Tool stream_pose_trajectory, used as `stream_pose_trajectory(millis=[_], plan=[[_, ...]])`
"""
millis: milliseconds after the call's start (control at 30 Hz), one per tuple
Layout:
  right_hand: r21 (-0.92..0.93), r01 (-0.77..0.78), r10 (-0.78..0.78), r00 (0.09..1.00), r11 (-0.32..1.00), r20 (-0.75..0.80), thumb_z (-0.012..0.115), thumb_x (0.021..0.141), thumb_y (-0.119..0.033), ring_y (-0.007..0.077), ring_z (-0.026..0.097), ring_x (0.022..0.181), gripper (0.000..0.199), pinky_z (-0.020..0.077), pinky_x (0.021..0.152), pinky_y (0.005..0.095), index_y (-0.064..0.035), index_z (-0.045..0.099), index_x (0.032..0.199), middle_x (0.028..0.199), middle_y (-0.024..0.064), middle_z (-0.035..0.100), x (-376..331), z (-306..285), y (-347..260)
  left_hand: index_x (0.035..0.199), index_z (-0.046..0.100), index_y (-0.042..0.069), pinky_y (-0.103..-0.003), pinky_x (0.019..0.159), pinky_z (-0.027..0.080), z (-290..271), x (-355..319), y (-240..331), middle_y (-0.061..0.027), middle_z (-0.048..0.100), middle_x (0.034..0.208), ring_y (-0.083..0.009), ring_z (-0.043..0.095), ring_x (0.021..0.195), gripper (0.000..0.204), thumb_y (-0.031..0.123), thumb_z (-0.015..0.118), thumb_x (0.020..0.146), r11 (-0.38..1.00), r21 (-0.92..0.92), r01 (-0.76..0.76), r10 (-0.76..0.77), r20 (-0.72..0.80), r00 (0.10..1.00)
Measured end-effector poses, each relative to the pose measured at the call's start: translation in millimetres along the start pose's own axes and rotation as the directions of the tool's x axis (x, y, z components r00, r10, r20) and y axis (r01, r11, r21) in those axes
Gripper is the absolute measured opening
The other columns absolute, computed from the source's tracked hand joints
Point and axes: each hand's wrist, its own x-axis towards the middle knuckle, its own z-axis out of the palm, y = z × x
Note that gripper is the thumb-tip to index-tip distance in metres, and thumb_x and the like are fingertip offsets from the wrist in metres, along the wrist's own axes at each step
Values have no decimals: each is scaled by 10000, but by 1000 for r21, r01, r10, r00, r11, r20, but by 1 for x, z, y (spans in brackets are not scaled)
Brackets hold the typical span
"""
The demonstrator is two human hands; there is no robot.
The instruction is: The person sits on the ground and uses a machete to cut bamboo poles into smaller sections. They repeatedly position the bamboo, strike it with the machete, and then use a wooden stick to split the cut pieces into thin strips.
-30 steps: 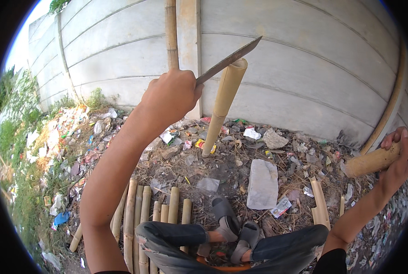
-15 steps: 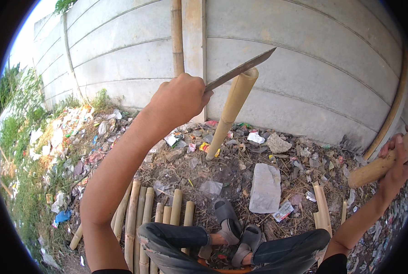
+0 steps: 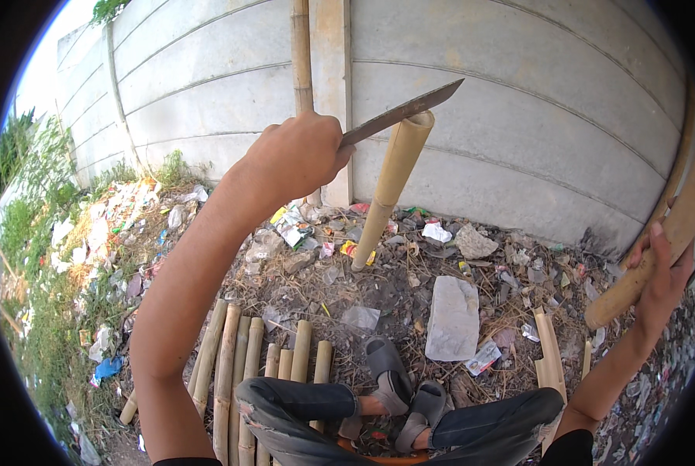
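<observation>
My left hand (image 3: 301, 154) is closed round the handle end of a long knife (image 3: 403, 111), its blade pointing away to the right. That blade crosses the top rim of a bamboo pole (image 3: 392, 175), which stands tilted with its foot on the ground; how deep the edge sits in it I cannot tell. At the far right, my right hand (image 3: 660, 268) grips a thick bamboo piece (image 3: 613, 301), held slanting upward, its upper part running toward the dark edge of the picture. The knife's handle is hidden in my left fist.
Several cut bamboo lengths (image 3: 227, 373) lie at my left knee. Split bamboo (image 3: 549, 353) lies by my right knee. A pale stone slab (image 3: 452, 318) is beyond my feet, among litter. Behind stands a concrete wall (image 3: 503, 147) with an upright bamboo pole (image 3: 302, 54) against it.
My left hand and the knife have shifted slightly left, and the bamboo pole's top has moved left with them. The bamboo piece in my right hand has swung to a steeper slant.
</observation>
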Motion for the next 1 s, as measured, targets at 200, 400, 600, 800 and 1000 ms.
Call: stream_pose_trajectory(millis=[200, 400, 600, 800, 1000], plan=[[-12, 84, -84, 996, 996, -39, 633, 1008, -212, 130, 546, 621, 298, 465, 588, 272, 13, 549, 1184, 795, 65, 560, 32, -12, -3, 876, 702, -54, -521, 737, 552, 0, 6, 2, -256, 698, 839, -440, 687, 784, 444, 358, 607, 1010, 1000, -9, 27, -27, -21, 999], [41, -34, 29, 993, 999, 112, 661, 978, -219, 117, 552, 591, 379, 471, 555, 275, 41, 547, 1227, 757, 56, 556, 23, 25, 8, 892, 697, -42, -522, 765, 546, 6, 6, -8, -243, 694, 879, -430, 683, 829, 460, 399, 622, 1000, 998, 54, -17, 22, -108, 994], [-196, -429, 444, 615, 882, 652, 661, 907, -21, 111, 564, 575, 471, 469, 497, 269, 65, 491, 1337, 844, 65, 591, -57, 24, 37, 877, 691, -27, -504, 800, 532, -12, 13, -1, -219, 687, 879, -391, 668, 883, 446, 398, 631, 993, 995, 99, -23, 21, 19, 1000], [-8, -519, 442, 719, 855, 537, 676, 886, -36, 107, 560, 564, 484, 461, 478, 259, 60, 502, 1328, 876, 73, 588, -54, 7, 32, 856, 692, -20, -505, 797, 531, 1, 17, 6, -208, 682, 825, -393, 668, 868, 414, 367, 636, 992, 990, 83, -114, 122, -102, 987], [246, -163, 149, 986, 956, 74, 616, 986, -220, 120, 517, 598, 445, 446, 545, 268, 28, 480, 1329, 842, 49, 498, 17, -4, 18, 844, 691, -30, -496, 702, 552, -1, -7, 25, -204, 670, 741, -405, 691, 739, 358, 297, 649, 983, 997, 71, -42, 49, -100, 994]])
